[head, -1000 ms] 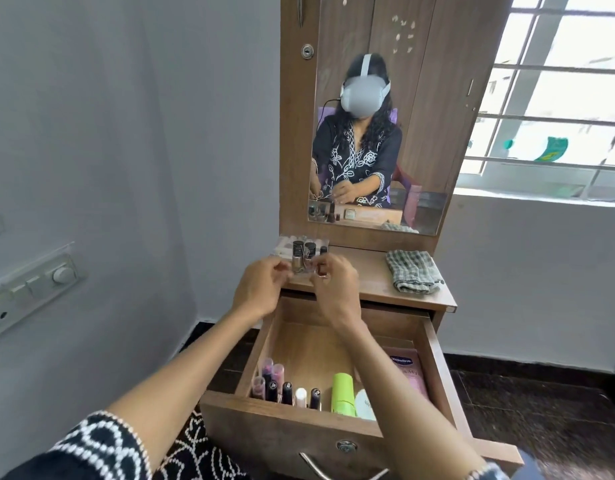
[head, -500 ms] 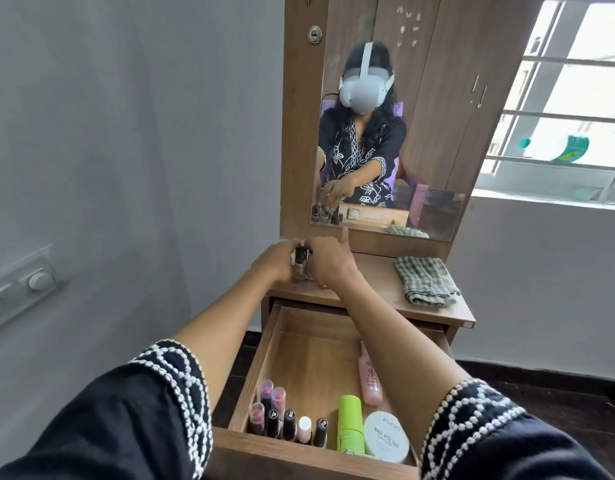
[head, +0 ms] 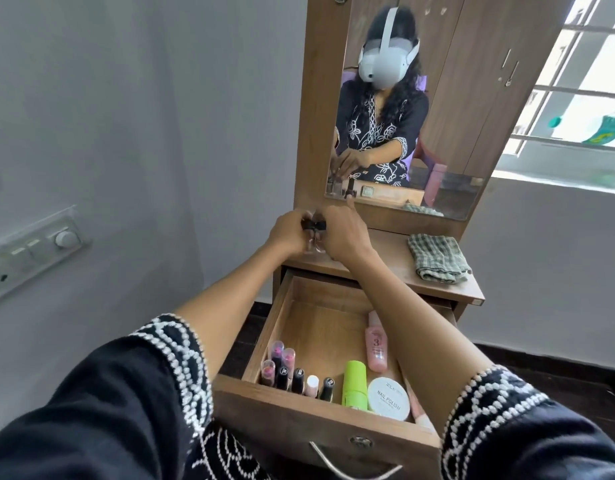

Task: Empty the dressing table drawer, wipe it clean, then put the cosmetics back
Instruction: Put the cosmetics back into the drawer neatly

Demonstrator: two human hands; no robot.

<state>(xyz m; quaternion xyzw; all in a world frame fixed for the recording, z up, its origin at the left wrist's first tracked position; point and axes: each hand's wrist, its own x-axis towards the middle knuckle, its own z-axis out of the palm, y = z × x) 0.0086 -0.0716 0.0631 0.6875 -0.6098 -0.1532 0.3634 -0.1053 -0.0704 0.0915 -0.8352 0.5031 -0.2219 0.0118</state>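
Observation:
The wooden drawer [head: 295, 408] stands pulled out below the dressing table top [head: 389, 258]. Inside lie several small lip and nail bottles [head: 295, 375] at the front left, a green tube [head: 354, 384], a white nail polish jar [head: 389, 399] and a pink bottle [head: 377, 344]. Both hands are at the top's back left. My left hand [head: 288, 232] and my right hand [head: 344, 233] together grip a clear pack of dark-capped bottles [head: 313, 233], mostly hidden between them.
A folded green checked cloth [head: 437, 258] lies on the right of the table top. The mirror [head: 420, 109] rises behind it. A switch panel [head: 32, 247] is on the left wall, a window [head: 583, 98] at the right, dark floor below.
Both hands carried the clear pack from above the drawer to the back left of the table top. The view tilted down, showing more of the drawer's contents.

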